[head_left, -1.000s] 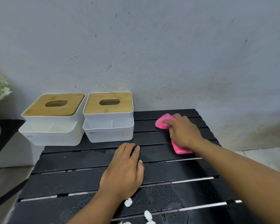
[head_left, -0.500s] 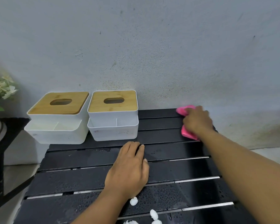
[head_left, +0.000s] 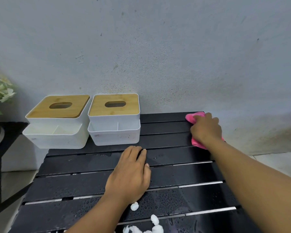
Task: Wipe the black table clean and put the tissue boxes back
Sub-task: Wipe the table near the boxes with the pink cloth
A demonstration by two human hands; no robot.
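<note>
- The right hand (head_left: 206, 130) has swept the pink cloth (head_left: 191, 117) away from the right tissue box (head_left: 114, 118). A second ago it worked close beside the box, and now it is well apart from it, out where the surface (head_left: 166, 126) ends.
- Its fingers bend over the bunched cloth, gripping it and pressing it down.
- The left hand (head_left: 129, 175) lies flat and empty just in front of the box, fingers straight; it has barely shifted.
- The left tissue box (head_left: 57, 121) stands just beside the right one, on the side away from the cloth — neither has moved.
- The slats beside the box look wiped.
- Water droplets (head_left: 158, 202) and white scraps (head_left: 134, 206) remain well in front of the box — so the wiping seems only partly done, and the boxes' turn comes later.
</note>
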